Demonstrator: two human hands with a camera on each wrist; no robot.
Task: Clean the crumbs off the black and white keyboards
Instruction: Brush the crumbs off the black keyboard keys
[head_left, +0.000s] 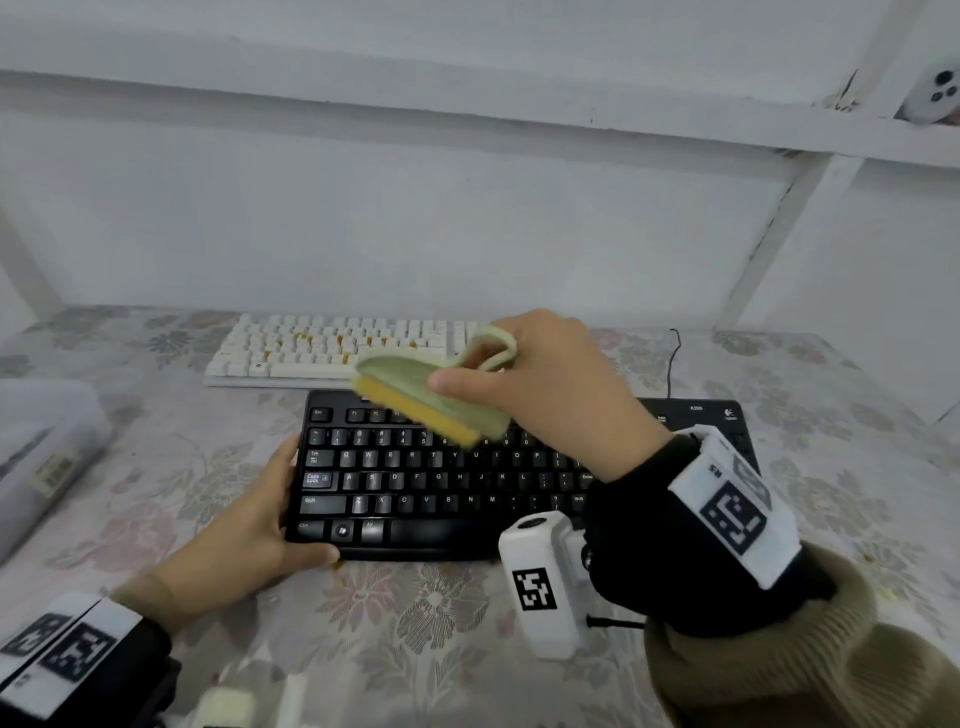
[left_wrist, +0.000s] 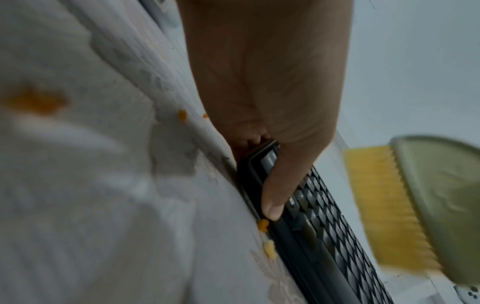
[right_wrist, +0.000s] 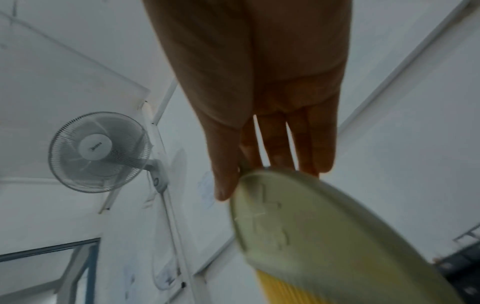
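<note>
A black keyboard (head_left: 441, 483) lies on the flowered tablecloth, with a white keyboard (head_left: 332, 348) behind it that has orange crumbs among its keys. My right hand (head_left: 540, 384) grips a pale green brush (head_left: 431, 395) with yellow bristles, tilted just above the black keyboard's number row. In the right wrist view the thumb and fingers (right_wrist: 275, 144) clamp the brush (right_wrist: 324, 236). My left hand (head_left: 249, 525) holds the black keyboard's front-left corner; its thumb (left_wrist: 275, 197) lies along the keyboard (left_wrist: 319, 236) edge. Orange crumbs (left_wrist: 263, 225) sit on the cloth beside that edge.
A clear plastic box (head_left: 47, 457) stands at the left of the table. The black keyboard's cable (head_left: 674, 358) runs up behind its right end. A white wall and shelf frame (head_left: 779, 244) close off the back. A wall fan (right_wrist: 98, 152) shows in the right wrist view.
</note>
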